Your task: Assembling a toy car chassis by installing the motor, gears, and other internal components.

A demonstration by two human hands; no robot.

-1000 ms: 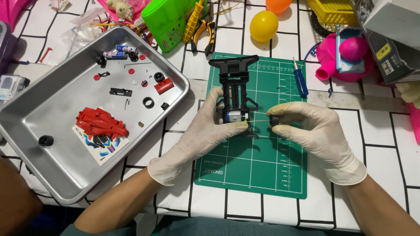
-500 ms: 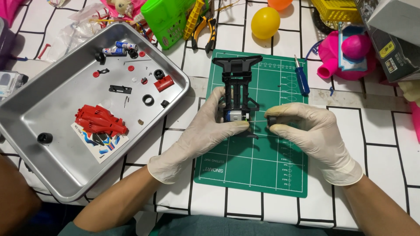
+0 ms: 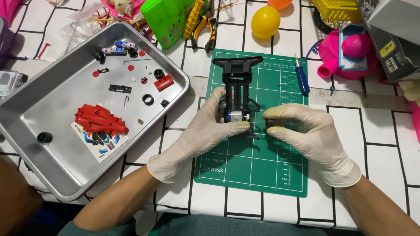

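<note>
A black toy car chassis (image 3: 236,83) with a small silver motor lies on the green cutting mat (image 3: 258,166). My left hand (image 3: 205,131), in a white glove, grips the chassis at its near end. My right hand (image 3: 306,133), also gloved, pinches a small black part (image 3: 270,124) just right of the chassis.
A metal tray (image 3: 57,144) on the left holds a red car body (image 3: 99,121), a sticker sheet, batteries (image 3: 117,47) and several small black and red parts. A blue screwdriver (image 3: 302,78) lies at the mat's right edge. Pliers, a yellow ball (image 3: 265,22) and pink toys crowd the back.
Both hands stay on the chassis and the small part; my right hand has shifted slightly towards the chassis. Nothing else moved.
</note>
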